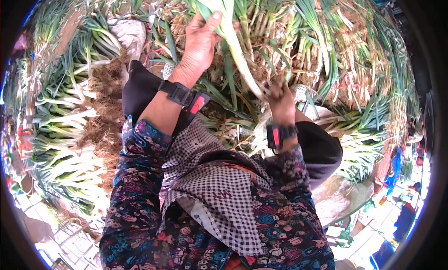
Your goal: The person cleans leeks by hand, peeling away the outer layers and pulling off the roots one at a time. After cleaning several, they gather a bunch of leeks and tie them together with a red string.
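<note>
A long leek [241,60] with a white stalk and broad green leaves slants across in front of me. My left hand [201,40] is closed round its upper part, where the leaves begin, with the thumb on top. My right hand [281,101] is at the lower, root end of the stalk, its dark-looking fingers curled in and pressed against it. The fingertips there are partly blurred, and the root end is hidden among them. Loose leaves and peeled scraps [228,130] lie below the stalk, between my knees.
Trimmed leeks [70,162] with brown roots [105,125] are piled at my left. Bundled leeks [308,51] lie across the far side, and another pile [359,151] is at my right. A pale sack [128,37] sits beyond my left knee. White crates [74,239] stand at the lower left.
</note>
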The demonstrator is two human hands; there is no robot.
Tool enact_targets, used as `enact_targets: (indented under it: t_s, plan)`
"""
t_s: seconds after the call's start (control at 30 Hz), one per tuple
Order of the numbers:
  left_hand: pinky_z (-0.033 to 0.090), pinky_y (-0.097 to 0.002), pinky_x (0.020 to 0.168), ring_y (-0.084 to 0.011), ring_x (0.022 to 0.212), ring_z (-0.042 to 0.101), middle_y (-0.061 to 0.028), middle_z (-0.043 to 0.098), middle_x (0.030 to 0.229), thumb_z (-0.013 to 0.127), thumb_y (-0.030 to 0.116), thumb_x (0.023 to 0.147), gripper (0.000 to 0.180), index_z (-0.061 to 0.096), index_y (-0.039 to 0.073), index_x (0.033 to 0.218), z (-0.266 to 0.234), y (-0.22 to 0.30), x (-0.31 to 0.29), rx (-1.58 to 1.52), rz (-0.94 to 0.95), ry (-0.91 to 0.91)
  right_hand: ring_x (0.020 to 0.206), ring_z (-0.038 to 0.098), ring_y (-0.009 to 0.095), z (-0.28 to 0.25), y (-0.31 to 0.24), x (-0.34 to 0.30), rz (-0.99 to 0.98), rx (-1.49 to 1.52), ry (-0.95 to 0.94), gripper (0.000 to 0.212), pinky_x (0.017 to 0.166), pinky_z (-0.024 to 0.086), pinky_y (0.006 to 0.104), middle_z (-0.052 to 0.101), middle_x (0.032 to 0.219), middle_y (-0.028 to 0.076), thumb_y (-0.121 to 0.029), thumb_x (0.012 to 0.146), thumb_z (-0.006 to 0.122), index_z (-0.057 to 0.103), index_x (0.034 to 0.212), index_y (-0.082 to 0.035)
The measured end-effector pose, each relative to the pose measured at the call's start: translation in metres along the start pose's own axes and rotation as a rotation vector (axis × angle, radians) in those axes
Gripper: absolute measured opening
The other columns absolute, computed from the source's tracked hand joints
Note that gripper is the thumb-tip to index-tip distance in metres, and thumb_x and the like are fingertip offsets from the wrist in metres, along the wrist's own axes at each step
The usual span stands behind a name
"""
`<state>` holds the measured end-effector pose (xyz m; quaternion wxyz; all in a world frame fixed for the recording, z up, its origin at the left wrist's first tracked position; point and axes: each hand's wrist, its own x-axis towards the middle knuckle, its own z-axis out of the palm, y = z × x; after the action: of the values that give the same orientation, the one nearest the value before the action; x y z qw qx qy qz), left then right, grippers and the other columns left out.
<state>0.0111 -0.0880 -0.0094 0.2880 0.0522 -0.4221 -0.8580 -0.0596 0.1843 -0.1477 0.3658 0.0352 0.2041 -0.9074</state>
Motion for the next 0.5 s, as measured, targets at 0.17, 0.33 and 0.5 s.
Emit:
enact_targets:
  t_s: [0.17, 0.33, 0.5]
  plan:
    - [0.056, -0.0454, 0.081, -0.027, 0.089, 0.066, -0.01, 0.063, 0.105, 0.058, 0.018, 0.093, 0.029, 0.051, 0.003, 0.118, -0.021, 0.02, 0.009, -0.121, 0.017, -0.04, 0.086, 0.06, 0.036, -0.045, -0.031, -0.079, 0.01, -2.377, 0.093, 0.026, 0.077, 0.048, 0.0399, 0.061, 0.104, 0.022, -0.01, 0.089, 0.051, 0.057, 0.111, 0.001]
    - [0.051, -0.0486, 0.086, -0.0328, 0.092, 0.063, -0.0178, 0.062, 0.098, 0.051, 0.022, 0.096, 0.032, 0.048, -0.001, 0.119, -0.025, 0.029, 0.007, -0.218, 0.001, 0.034, 0.106, 0.056, 0.035, 0.06, -0.013, -0.065, -0.059, -1.883, -0.224, 0.036, 0.092, 0.044, 0.0367, 0.059, 0.111, 0.023, -0.012, 0.088, 0.054, 0.051, 0.122, 0.0]
    - [0.058, -0.0449, 0.078, -0.0311, 0.088, 0.066, -0.0156, 0.062, 0.101, 0.051, 0.019, 0.096, 0.029, 0.05, -0.002, 0.116, -0.006, 0.023, -0.004, -0.233, 0.005, 0.047, 0.094, 0.062, 0.028, 0.117, 0.026, -0.059, 0.07, -1.8, -0.41, 0.039, 0.083, 0.048, 0.0345, 0.062, 0.103, 0.017, -0.016, 0.089, 0.057, 0.047, 0.123, 0.001]
